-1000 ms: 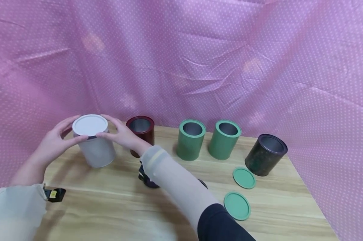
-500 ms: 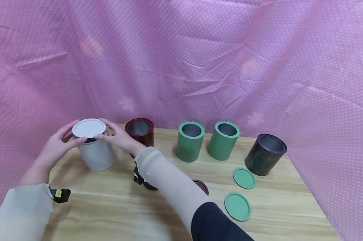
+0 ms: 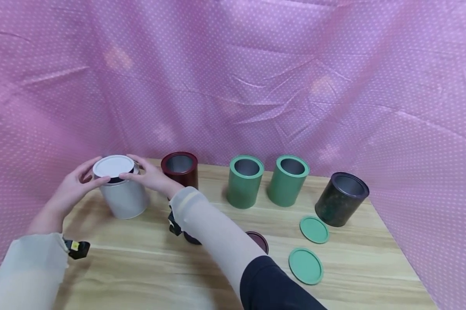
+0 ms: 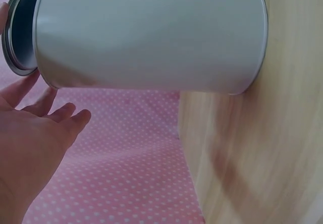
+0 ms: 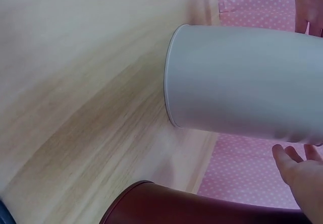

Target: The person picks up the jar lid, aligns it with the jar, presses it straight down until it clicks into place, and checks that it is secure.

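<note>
A tall white can [image 3: 125,200] stands upright on the wooden table at the left, and a white lid [image 3: 113,166] is held just over its mouth. Under the lid's near edge a dark gap shows. My left hand [image 3: 70,187] pinches the lid's left side between thumb and fingers; my right hand [image 3: 153,175] grips the opposite side the same way. In the left wrist view the lid's dark underside [image 4: 25,32] faces the can, tilted off its rim. Fingertips of the right hand [image 5: 305,181] are close to the can's upper end in the right wrist view.
A dark red open can [image 3: 182,176] stands beside the right forearm. Two green open cans [image 3: 242,189] and a black one [image 3: 337,200] stand further right. Green lids [image 3: 314,229] and a dark red lid [image 3: 259,242], partly behind the sleeve, lie on the table. Pink cloth hangs behind.
The lid, still between both hands, looks flatter, and the dark gap under its near edge is wider. The right forearm has shifted slightly left, uncovering more of the dark red lid.
</note>
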Available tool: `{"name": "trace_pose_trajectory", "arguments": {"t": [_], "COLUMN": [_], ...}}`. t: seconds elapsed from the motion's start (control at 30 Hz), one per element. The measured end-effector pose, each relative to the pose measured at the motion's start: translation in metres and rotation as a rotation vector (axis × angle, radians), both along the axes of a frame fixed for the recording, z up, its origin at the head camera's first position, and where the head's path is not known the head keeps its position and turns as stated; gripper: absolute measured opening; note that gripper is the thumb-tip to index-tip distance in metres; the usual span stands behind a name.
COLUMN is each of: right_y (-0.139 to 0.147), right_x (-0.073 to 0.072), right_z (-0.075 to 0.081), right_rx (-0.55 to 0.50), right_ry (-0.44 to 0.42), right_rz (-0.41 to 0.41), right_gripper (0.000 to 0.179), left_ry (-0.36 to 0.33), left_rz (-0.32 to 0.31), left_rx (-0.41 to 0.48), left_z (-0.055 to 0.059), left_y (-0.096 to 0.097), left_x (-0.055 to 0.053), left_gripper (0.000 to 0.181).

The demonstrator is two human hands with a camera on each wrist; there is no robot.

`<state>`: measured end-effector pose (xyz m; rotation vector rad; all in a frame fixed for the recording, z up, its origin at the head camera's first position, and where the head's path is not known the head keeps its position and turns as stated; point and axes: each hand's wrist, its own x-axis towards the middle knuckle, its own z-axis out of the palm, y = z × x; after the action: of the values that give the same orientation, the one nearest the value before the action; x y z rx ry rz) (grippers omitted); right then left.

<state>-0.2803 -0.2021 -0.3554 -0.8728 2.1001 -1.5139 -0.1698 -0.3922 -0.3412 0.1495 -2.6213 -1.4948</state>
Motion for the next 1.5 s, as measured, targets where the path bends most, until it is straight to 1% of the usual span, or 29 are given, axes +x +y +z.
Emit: {"name": "trace_pose_trajectory", "arguments": {"t": [0.1, 0.17, 0.33, 0.47, 0.63, 0.77, 1.1, 1.33, 1.5], "right_y": [-0.001, -0.003, -0.007, -0.009, -0.008, -0.008, -0.006, -0.004, -0.002], "right_x": [0.0, 0.0, -0.001, -0.002, -0.003, -0.003, -0.003, -0.004, -0.003], "right_z": [-0.002, -0.003, -0.005, -0.006, -0.007, -0.007, -0.007, -0.007, -0.006], "right_rx": [0.013, 0.016, 0.013, 0.04, 0.077, 0.08, 0.113, 0.102, 0.12], "right_ry": [0.009, 0.021, 0.054, 0.042, 0.043, 0.053, 0.072, 0.046, 0.045], "right_rz": [0.013, 0.029, 0.053, 0.053, 0.067, 0.081, 0.072, 0.093, 0.101], "right_gripper": [0.062, 0.063, 0.064, 0.063, 0.064, 0.065, 0.066, 0.066, 0.066], "left_ry": [-0.024, -0.039, -0.065, -0.085, -0.107, -0.106, -0.111, -0.114, -0.102], "left_rz": [-0.009, -0.012, -0.021, -0.037, -0.054, -0.056, -0.063, -0.064, -0.064], "left_rx": [0.026, 0.027, -0.003, -0.016, -0.049, -0.061, -0.072, -0.091, -0.103], "left_z": [-0.004, -0.005, -0.005, -0.005, -0.009, -0.011, -0.013, -0.014, -0.016], "left_y": [-0.002, -0.004, -0.009, -0.012, -0.013, -0.013, -0.013, -0.015, -0.015], "left_x": [-0.001, -0.001, 0.0, 0.0, -0.001, -0.002, -0.001, -0.002, -0.002], "left_gripper": [0.073, 0.073, 0.075, 0.078, 0.079, 0.08, 0.078, 0.079, 0.077]}}
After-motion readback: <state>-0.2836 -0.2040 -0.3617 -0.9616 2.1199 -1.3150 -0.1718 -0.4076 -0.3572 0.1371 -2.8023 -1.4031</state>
